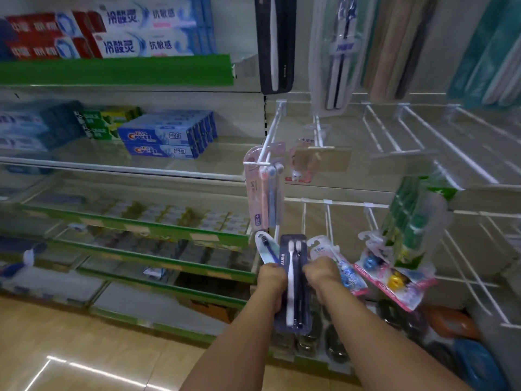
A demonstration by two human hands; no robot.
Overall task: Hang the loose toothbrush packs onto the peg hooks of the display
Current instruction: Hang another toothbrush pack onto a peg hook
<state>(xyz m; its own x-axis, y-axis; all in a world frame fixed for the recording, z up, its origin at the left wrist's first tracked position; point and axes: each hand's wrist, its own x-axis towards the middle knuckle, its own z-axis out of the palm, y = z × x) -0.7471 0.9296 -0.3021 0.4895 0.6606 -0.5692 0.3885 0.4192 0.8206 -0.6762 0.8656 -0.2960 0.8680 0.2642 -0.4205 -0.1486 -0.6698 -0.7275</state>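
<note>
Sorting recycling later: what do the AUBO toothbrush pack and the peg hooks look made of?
AUBO toothbrush pack: likely dark printed card under a clear plastic blister; there is a glossy sheen over its front. Peg hooks: probably white-coated metal wire; they are thin, straight rods with an even white finish.

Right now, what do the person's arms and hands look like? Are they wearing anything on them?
The left forearm and right forearm are bare, with no sleeves in view. The left hand and the right hand wear no gloves, and no watch or bracelet shows on either wrist. The fingers are mostly hidden, so I cannot tell about rings.
</note>
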